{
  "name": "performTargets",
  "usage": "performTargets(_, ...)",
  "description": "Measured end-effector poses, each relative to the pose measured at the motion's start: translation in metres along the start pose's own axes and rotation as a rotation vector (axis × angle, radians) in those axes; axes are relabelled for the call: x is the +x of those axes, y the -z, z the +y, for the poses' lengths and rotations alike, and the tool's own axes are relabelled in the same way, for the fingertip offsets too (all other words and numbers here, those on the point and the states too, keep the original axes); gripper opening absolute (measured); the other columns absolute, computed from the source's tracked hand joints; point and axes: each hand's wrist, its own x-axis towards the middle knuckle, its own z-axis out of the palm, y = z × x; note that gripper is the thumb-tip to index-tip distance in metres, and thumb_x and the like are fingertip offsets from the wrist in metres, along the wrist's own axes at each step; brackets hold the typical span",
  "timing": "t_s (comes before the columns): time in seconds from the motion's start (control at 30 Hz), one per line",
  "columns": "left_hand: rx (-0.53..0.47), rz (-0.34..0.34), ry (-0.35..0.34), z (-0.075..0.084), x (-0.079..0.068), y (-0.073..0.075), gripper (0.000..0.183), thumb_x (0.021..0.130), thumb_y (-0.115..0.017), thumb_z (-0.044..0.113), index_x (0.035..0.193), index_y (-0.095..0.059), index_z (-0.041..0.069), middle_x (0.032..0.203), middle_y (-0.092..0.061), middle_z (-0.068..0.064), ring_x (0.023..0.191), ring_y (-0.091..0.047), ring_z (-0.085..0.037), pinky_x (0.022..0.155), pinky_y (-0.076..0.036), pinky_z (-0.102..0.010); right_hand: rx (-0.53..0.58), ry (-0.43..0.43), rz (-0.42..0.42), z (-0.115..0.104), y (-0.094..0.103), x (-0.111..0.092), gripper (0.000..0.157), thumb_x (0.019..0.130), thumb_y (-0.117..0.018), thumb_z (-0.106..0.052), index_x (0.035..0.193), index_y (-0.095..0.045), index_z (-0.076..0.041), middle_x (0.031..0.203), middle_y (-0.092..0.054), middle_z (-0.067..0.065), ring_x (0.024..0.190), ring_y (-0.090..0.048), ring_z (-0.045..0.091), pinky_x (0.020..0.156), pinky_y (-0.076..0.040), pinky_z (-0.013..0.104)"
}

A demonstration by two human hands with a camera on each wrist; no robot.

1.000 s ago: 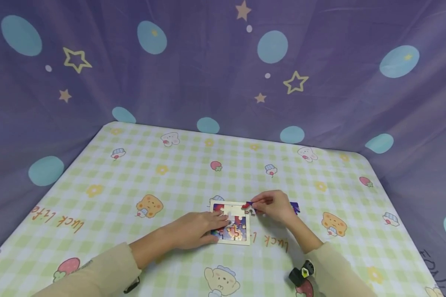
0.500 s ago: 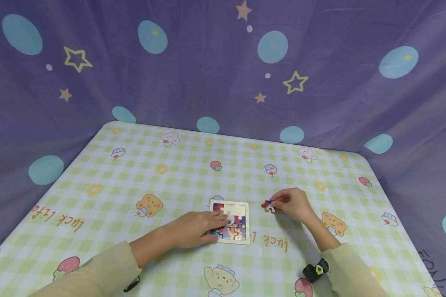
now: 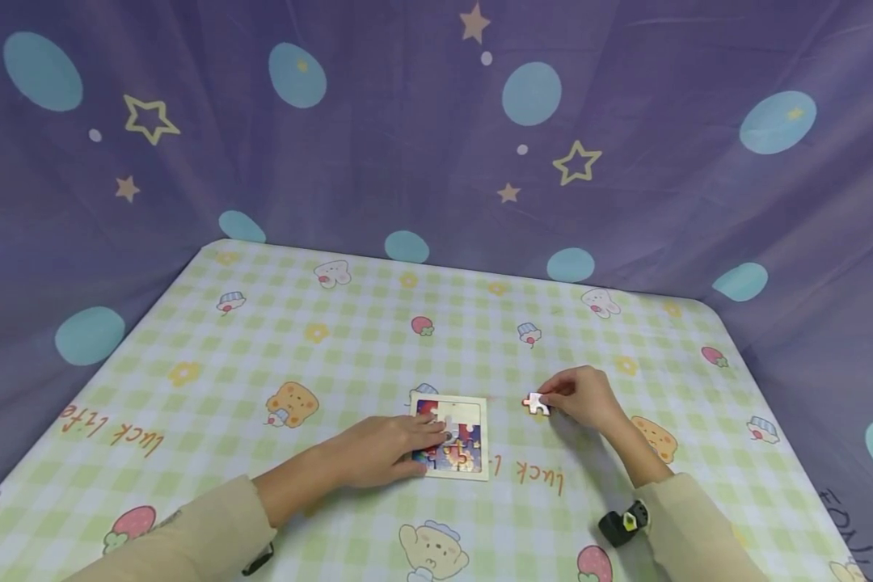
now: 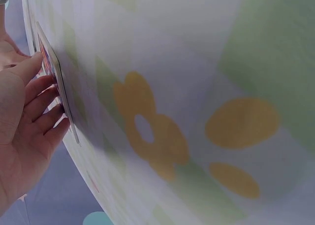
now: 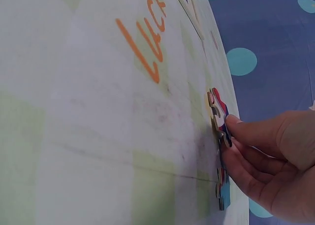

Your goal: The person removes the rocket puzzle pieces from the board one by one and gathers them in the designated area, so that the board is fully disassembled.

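Note:
A small jigsaw puzzle [image 3: 467, 458] in a pale square frame lies on the table, its far part showing bare backing. My left hand [image 3: 381, 450] rests on its left side, fingers extended over the pieces; the left wrist view shows this hand [image 4: 29, 112] at the frame's edge [image 4: 66, 99]. To the right of the board, my right hand [image 3: 582, 398] pinches a puzzle piece [image 3: 535, 403] between thumb and fingers. In the right wrist view the held piece [image 5: 219, 112] has red, white and blue on it. Other puzzle pieces [image 5: 222, 189] lie under the hand there.
A green-and-white checked cloth [image 3: 378, 339] with printed cartoon figures covers the table. A purple curtain [image 3: 407, 145] with stars and blue ovals hangs behind and at the sides. A black wrist device [image 3: 623, 524] sits by the right sleeve.
My right hand has moved right, away from the frame's far right corner, with the puzzle piece. Its white part now faces the head camera more. My left hand stays on the puzzle.

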Motion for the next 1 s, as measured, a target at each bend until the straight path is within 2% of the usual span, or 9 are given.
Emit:
performTargets(0.5, -0.005, -0.013, 0.022, -0.0017, 0.0011, -0.0024, 0.050, 0.096, -0.056, 0.035, 0.142, -0.049, 0.016, 0.150, -0.045, 0.000, 0.142, -0.040, -0.020, 0.116, -0.037, -0.041, -0.018, 0.000, 0.001, 0.0023, -0.0024, 0.0012, 0.005, 0.080, -0.076, -0.013, 0.084, -0.077, -0.010, 0.078, -0.075, 0.002, 0.066, -0.062, 0.006, 0.062, -0.049, 0.018)
performTargets(1.0, -0.006, -0.003, 0.016, -0.0029, 0.0007, -0.0038, 0.049, 0.096, -0.055, 0.035, 0.141, -0.049, 0.017, 0.150, -0.045, 0.000, 0.142, -0.040, -0.020, 0.116, -0.037, -0.041, 0.026, -0.006, 0.002, -0.0055, -0.0010, -0.0007, 0.008, 0.081, -0.075, -0.009, 0.089, -0.076, -0.008, 0.083, -0.076, 0.006, 0.070, -0.067, 0.009, 0.063, -0.052, 0.017)
